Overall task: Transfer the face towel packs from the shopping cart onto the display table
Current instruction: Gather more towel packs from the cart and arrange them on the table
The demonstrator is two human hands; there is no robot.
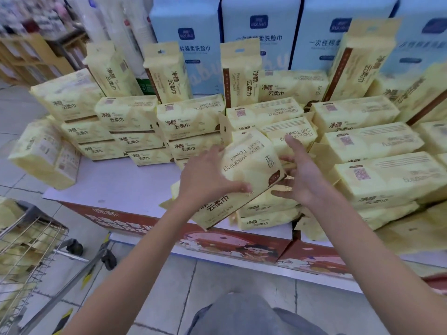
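Left hand (208,175) grips the tilted pack (249,165) by its long side over the front edge of the table (125,180); right hand (306,176), fingers spread, hovers just beside.

Shopping cart (31,209) partly beyond left edge

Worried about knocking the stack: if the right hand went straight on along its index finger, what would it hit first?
Probably the flat yellow pack just beyond the right hand, behind the tilted pack the left hand grips; depth is unclear.
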